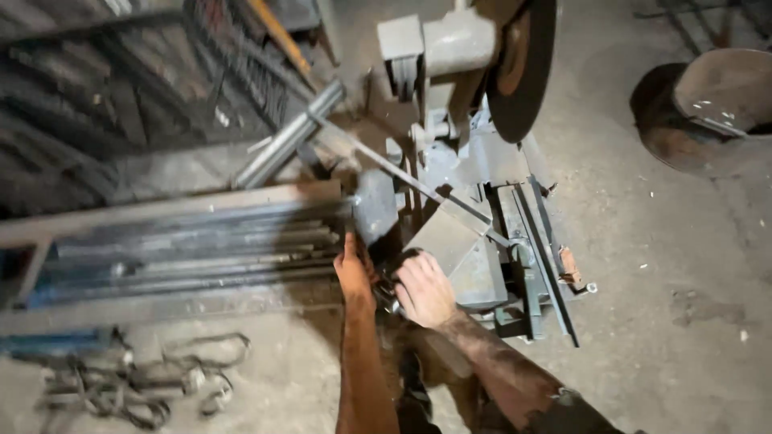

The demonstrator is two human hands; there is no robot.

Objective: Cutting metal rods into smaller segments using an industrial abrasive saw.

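No packages, labels, signs or screens are visible anywhere in this workshop view from the head camera.

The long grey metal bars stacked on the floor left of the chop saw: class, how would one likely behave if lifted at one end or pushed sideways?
The metal bars look like long steel stock, so one is probably heavy and stiff, with little sag. Their flat-sided look suggests sliding rather than rolling. Lying packed together near the left hand, a pushed bar would likely scrape its neighbours.
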